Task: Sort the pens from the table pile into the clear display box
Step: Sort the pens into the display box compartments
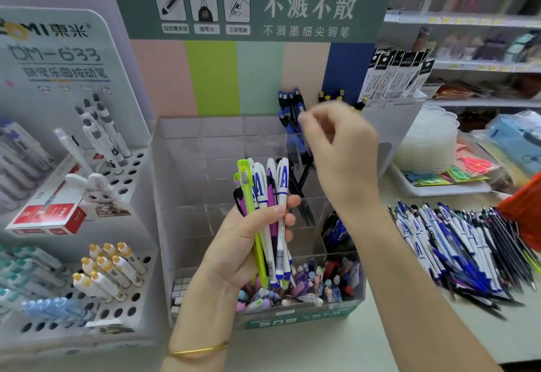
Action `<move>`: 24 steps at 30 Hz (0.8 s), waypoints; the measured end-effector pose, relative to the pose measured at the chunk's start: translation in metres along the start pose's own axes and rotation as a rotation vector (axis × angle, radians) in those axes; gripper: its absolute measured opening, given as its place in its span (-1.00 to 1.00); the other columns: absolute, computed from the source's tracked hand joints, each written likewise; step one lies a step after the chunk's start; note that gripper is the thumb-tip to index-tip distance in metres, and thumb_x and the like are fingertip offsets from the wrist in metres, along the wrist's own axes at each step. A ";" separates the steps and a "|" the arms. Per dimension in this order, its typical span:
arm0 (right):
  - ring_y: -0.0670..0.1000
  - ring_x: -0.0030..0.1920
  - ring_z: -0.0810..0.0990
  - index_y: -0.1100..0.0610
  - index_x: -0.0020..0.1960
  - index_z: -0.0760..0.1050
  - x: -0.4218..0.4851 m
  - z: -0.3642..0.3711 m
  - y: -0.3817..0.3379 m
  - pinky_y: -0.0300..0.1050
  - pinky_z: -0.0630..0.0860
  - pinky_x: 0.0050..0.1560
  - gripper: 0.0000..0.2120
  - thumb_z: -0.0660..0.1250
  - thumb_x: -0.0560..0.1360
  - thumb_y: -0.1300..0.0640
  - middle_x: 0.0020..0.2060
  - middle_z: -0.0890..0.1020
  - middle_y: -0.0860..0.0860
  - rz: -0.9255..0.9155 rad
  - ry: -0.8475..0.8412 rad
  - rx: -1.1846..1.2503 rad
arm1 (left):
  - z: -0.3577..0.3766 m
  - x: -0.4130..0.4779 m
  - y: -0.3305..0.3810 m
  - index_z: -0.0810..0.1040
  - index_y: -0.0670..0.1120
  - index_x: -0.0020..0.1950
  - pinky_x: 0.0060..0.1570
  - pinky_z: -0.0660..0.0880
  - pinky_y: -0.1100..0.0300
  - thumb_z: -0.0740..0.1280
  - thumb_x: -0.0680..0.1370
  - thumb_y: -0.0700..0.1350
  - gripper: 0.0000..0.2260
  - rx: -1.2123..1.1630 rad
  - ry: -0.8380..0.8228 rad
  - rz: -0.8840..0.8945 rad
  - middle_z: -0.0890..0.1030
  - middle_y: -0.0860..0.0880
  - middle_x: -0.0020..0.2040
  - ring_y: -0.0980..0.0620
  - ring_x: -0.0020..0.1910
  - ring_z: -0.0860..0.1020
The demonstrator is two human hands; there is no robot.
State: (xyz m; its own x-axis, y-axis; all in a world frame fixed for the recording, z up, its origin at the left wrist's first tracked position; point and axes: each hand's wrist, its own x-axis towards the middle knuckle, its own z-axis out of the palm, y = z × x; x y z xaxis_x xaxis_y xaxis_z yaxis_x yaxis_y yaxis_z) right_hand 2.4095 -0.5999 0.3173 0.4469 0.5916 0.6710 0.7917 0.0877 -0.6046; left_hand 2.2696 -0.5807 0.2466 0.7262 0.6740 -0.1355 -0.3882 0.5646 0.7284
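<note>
My left hand grips a bundle of pens upright in front of the clear display box: white ones with blue letters, a neon yellow one and a purple one. My right hand is raised and blurred at the box's back right compartment, its curled fingertips beside the blue pens standing there. Whether it holds a pen is unclear. The table pile of pens lies to the right of the box.
The box's front row holds several mixed pens and caps. A white pen stand with holes stands at the left. A tray of plastic lids and packets sits at the back right, beside an orange object.
</note>
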 end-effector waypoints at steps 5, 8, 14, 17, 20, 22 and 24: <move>-0.10 -0.27 0.63 0.11 0.28 0.44 -0.047 -0.003 -0.005 -0.17 0.55 -0.18 -0.52 0.32 0.50 -0.16 -0.29 0.53 -0.06 0.469 -0.517 0.091 | -0.008 -0.009 -0.009 0.62 -0.16 0.04 -0.35 0.53 0.20 0.44 0.32 -0.20 -0.71 0.063 -0.065 0.042 0.65 -0.08 -0.18 0.06 -0.33 0.58; 0.03 -0.33 0.62 0.18 0.09 0.53 -0.052 0.004 -0.001 0.08 0.62 -0.16 -0.66 0.32 0.52 -0.09 -0.21 0.67 0.07 0.602 -0.635 0.259 | -0.013 -0.016 -0.013 0.67 -0.13 -0.02 -0.34 0.53 0.20 0.43 0.33 -0.22 -0.77 0.035 -0.078 0.036 0.65 -0.10 -0.15 0.06 -0.33 0.58; -0.04 -0.62 0.38 0.24 -0.07 0.54 -0.084 0.012 -0.006 -0.21 0.40 -0.60 -0.78 0.29 0.56 0.06 -0.37 0.60 0.17 0.928 -0.585 0.803 | -0.022 -0.030 -0.016 0.62 -0.24 0.04 -0.37 0.54 0.19 0.35 0.40 -0.28 -0.77 0.064 -0.007 0.000 0.65 -0.20 -0.12 0.01 -0.32 0.60; -0.02 -0.57 0.38 0.29 -0.06 0.49 -0.096 0.023 -0.008 -0.25 0.34 -0.62 -0.74 0.25 0.59 0.07 -0.39 0.48 0.17 0.939 -0.475 0.774 | -0.028 -0.037 -0.019 0.54 -0.28 0.09 -0.38 0.59 0.10 0.29 0.40 -0.24 -0.71 0.061 0.058 -0.066 0.65 -0.19 -0.23 -0.05 -0.35 0.62; 0.11 -0.35 0.49 0.12 -0.20 0.48 -0.103 0.035 -0.004 -0.05 0.50 -0.36 -0.75 0.21 0.57 0.01 -0.39 0.47 0.02 0.846 -0.362 0.559 | -0.033 -0.042 -0.020 0.51 -0.29 0.10 -0.32 0.62 -0.01 0.29 0.39 -0.24 -0.70 0.064 0.101 -0.113 0.65 -0.21 -0.21 -0.12 -0.35 0.62; 0.16 -0.26 0.54 0.08 -0.21 0.41 -0.102 0.037 -0.003 0.12 0.55 -0.15 -0.79 0.18 0.55 0.01 -0.38 0.53 -0.03 0.791 -0.254 0.543 | -0.034 -0.044 -0.021 0.51 -0.29 0.08 -0.25 0.62 -0.09 0.29 0.41 -0.30 -0.75 0.107 0.134 -0.116 0.66 -0.24 -0.15 -0.17 -0.31 0.63; 0.03 -0.38 0.49 0.11 -0.18 0.34 -0.098 0.035 -0.005 0.02 0.53 -0.27 -0.83 0.17 0.59 0.13 -0.42 0.50 -0.03 0.748 -0.191 0.577 | -0.036 -0.048 -0.023 0.50 -0.31 0.01 -0.20 0.61 -0.12 0.28 0.51 -0.37 -0.90 0.185 0.174 -0.101 0.66 -0.25 -0.15 -0.16 -0.30 0.62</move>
State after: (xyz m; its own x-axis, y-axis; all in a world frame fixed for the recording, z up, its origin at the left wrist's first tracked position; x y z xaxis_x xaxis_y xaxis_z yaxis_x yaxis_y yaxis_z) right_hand 2.3474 -0.6301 0.2394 0.6375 0.7701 -0.0235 -0.0196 -0.0144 -0.9997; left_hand 2.2235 -0.6085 0.2122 0.6415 0.6995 -0.3150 -0.1974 0.5473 0.8133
